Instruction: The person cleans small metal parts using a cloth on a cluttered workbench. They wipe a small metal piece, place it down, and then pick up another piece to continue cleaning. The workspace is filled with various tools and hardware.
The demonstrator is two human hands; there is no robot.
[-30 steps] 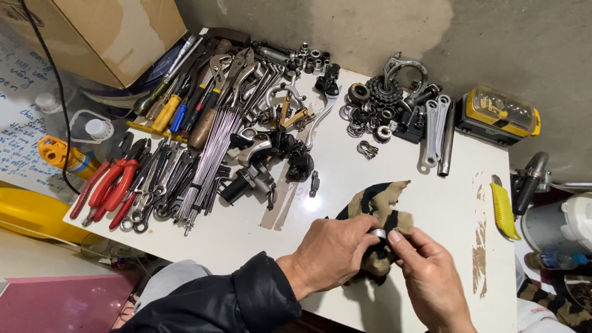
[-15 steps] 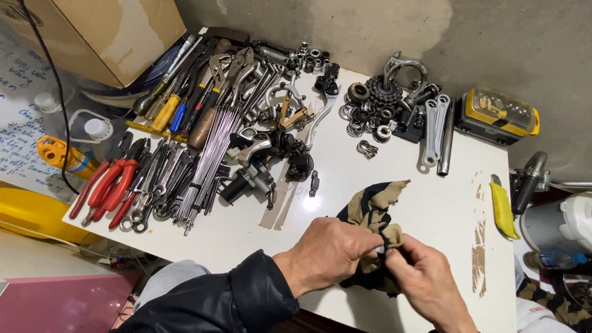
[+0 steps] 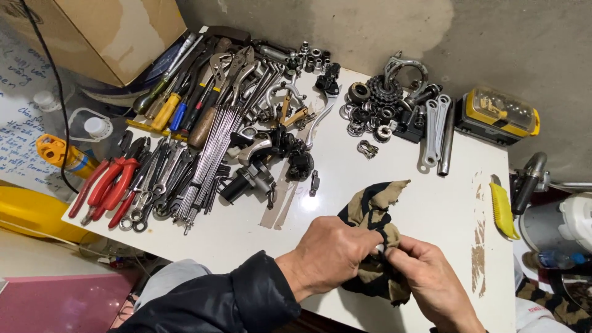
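Right now, both hands' grip: left (image 3: 333, 256) & right (image 3: 425, 280) pinching sm. metal part (image 3: 380, 249) w/ camo rag (image 3: 373, 213).

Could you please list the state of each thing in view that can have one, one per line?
Left hand: closed on the rag and a small metal part.
Right hand: pinching the rag from the other side.
Rag: crumpled, partly lying on the table.
Yellow case: lid shut.
Cardboard box: tilted, its opening hidden.
Red pliers: lying flat, handles slightly apart.
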